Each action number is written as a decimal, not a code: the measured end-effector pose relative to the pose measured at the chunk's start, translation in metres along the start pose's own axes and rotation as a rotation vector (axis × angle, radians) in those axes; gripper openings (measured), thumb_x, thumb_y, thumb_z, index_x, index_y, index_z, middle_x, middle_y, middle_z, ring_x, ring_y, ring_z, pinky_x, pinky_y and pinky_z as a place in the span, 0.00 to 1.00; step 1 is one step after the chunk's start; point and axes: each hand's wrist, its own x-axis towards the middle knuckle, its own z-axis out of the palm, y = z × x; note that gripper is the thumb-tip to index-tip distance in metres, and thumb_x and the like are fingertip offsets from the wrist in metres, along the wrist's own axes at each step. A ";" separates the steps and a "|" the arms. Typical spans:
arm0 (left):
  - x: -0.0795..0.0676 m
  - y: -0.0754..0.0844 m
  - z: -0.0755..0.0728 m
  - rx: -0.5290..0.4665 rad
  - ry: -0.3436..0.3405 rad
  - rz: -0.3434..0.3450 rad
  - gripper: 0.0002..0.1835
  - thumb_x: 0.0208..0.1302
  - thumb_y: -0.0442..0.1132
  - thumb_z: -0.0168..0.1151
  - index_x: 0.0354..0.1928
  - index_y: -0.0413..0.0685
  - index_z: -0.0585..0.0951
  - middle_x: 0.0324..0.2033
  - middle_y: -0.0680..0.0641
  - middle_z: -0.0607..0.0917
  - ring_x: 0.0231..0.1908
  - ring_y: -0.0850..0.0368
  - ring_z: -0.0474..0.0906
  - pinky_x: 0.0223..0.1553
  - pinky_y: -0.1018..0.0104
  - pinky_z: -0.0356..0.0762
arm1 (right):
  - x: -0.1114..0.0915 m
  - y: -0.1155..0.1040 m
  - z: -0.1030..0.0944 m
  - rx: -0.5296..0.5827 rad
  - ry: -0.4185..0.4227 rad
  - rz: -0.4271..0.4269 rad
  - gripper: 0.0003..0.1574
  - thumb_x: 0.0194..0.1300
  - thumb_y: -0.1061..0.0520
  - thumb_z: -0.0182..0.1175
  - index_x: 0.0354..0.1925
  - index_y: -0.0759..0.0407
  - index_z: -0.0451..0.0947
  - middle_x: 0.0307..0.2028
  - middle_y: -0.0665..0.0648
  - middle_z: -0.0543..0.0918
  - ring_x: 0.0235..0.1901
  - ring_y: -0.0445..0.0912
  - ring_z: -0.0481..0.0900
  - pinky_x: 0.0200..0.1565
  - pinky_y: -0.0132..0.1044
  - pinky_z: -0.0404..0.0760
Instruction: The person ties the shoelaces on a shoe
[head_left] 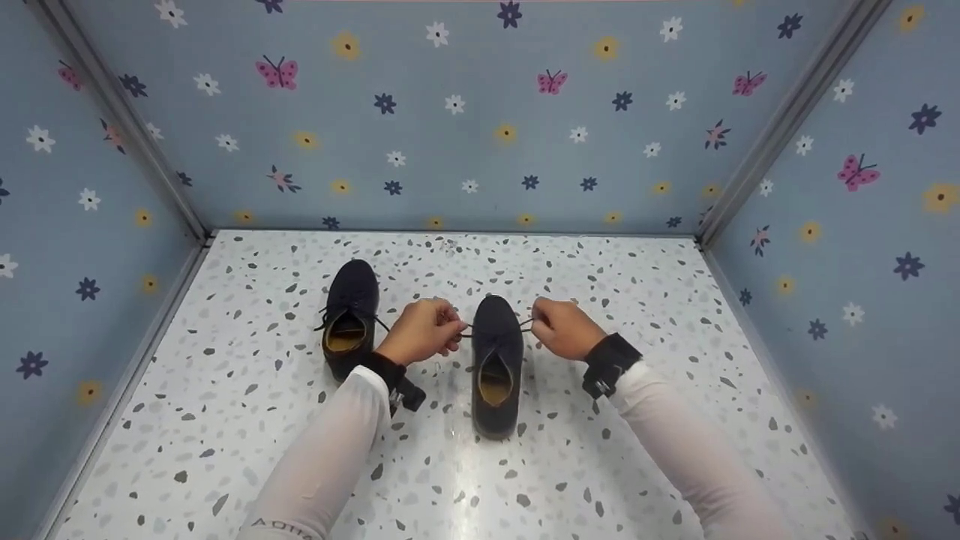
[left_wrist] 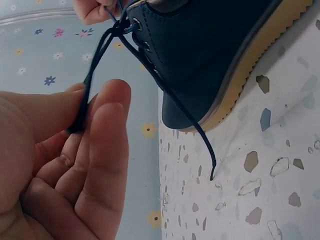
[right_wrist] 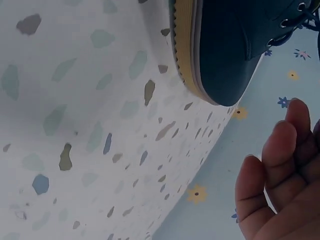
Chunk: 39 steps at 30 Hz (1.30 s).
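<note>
A dark lace-up shoe [head_left: 498, 319] stands on the speckled floor, toe pointing away from me, between my hands. At its left my left hand [head_left: 422, 330] pinches a shoelace [left_wrist: 89, 82] between thumb and fingers, pulled out from the knot. One loose lace end hangs along the shoe's side in the left wrist view. To the shoe's right, my right hand [head_left: 568, 330] grips the lace on that side, drawn out sideways. The right wrist view shows its curled fingers [right_wrist: 280, 145], but the grip point lies outside that view.
A matching dark shoe [head_left: 354, 289] stands to the left, beside my left wrist, its laces hanging loose. Blue flower-patterned panels [head_left: 465, 75] enclose the white speckled floor [head_left: 600, 465] at the back and both sides. Black camera straps [head_left: 611, 364] circle my wrists.
</note>
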 end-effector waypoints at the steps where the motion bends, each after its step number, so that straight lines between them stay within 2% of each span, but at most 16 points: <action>1: 0.000 0.000 0.001 0.004 -0.001 -0.003 0.07 0.72 0.39 0.67 0.35 0.44 0.83 0.25 0.47 0.89 0.24 0.57 0.87 0.28 0.64 0.86 | -0.001 0.000 0.001 0.000 -0.002 0.002 0.07 0.68 0.61 0.52 0.32 0.54 0.73 0.23 0.48 0.76 0.24 0.40 0.72 0.34 0.38 0.71; 4: -0.001 -0.001 0.003 0.038 0.016 0.000 0.08 0.73 0.39 0.65 0.34 0.45 0.80 0.24 0.48 0.89 0.21 0.61 0.86 0.26 0.67 0.84 | -0.002 0.001 0.002 -0.036 -0.011 -0.007 0.07 0.67 0.61 0.53 0.30 0.55 0.73 0.23 0.49 0.76 0.24 0.40 0.71 0.30 0.36 0.69; 7: -0.001 -0.001 0.005 0.055 0.061 0.011 0.08 0.73 0.38 0.61 0.33 0.46 0.77 0.23 0.48 0.90 0.20 0.62 0.85 0.25 0.69 0.82 | -0.003 0.002 0.002 -0.064 -0.027 -0.007 0.08 0.67 0.61 0.54 0.29 0.53 0.73 0.23 0.50 0.76 0.23 0.41 0.69 0.30 0.36 0.68; 12: -0.004 -0.003 0.007 0.031 0.159 -0.005 0.08 0.71 0.35 0.56 0.31 0.47 0.74 0.20 0.49 0.88 0.19 0.60 0.85 0.22 0.68 0.79 | -0.003 0.002 0.003 -0.058 -0.048 -0.002 0.08 0.67 0.61 0.53 0.30 0.52 0.73 0.24 0.51 0.81 0.23 0.41 0.71 0.30 0.36 0.68; 17: -0.005 -0.006 0.009 0.076 0.198 -0.044 0.08 0.68 0.35 0.55 0.29 0.48 0.71 0.18 0.50 0.88 0.16 0.60 0.83 0.19 0.68 0.73 | -0.003 0.003 0.004 -0.038 -0.048 0.003 0.06 0.67 0.61 0.54 0.31 0.53 0.73 0.25 0.51 0.81 0.24 0.41 0.72 0.31 0.35 0.69; 24: -0.008 -0.008 0.006 0.207 0.186 -0.119 0.05 0.63 0.38 0.56 0.30 0.49 0.72 0.18 0.51 0.87 0.17 0.60 0.83 0.20 0.67 0.71 | -0.003 0.005 0.005 -0.042 -0.069 0.021 0.06 0.67 0.61 0.53 0.32 0.54 0.72 0.25 0.50 0.79 0.25 0.42 0.73 0.31 0.36 0.70; 28: -0.010 -0.005 0.003 0.265 0.166 -0.110 0.05 0.62 0.38 0.57 0.29 0.49 0.73 0.18 0.52 0.87 0.18 0.59 0.81 0.24 0.66 0.70 | -0.003 0.008 0.001 -0.070 -0.067 0.004 0.07 0.69 0.61 0.53 0.31 0.53 0.71 0.24 0.48 0.75 0.25 0.42 0.71 0.31 0.36 0.69; 35: -0.012 0.007 0.001 0.277 0.127 -0.098 0.07 0.60 0.36 0.56 0.25 0.50 0.74 0.17 0.52 0.86 0.16 0.58 0.79 0.24 0.66 0.70 | -0.001 0.013 -0.011 -0.135 -0.057 -0.037 0.11 0.74 0.61 0.50 0.31 0.53 0.68 0.23 0.48 0.68 0.23 0.43 0.68 0.30 0.37 0.67; 39: -0.012 0.006 0.000 0.272 0.106 -0.096 0.10 0.58 0.35 0.55 0.20 0.51 0.73 0.16 0.52 0.85 0.16 0.58 0.78 0.22 0.66 0.68 | -0.002 0.014 -0.010 -0.160 -0.062 -0.075 0.11 0.75 0.61 0.49 0.31 0.55 0.68 0.23 0.48 0.68 0.24 0.44 0.67 0.32 0.38 0.67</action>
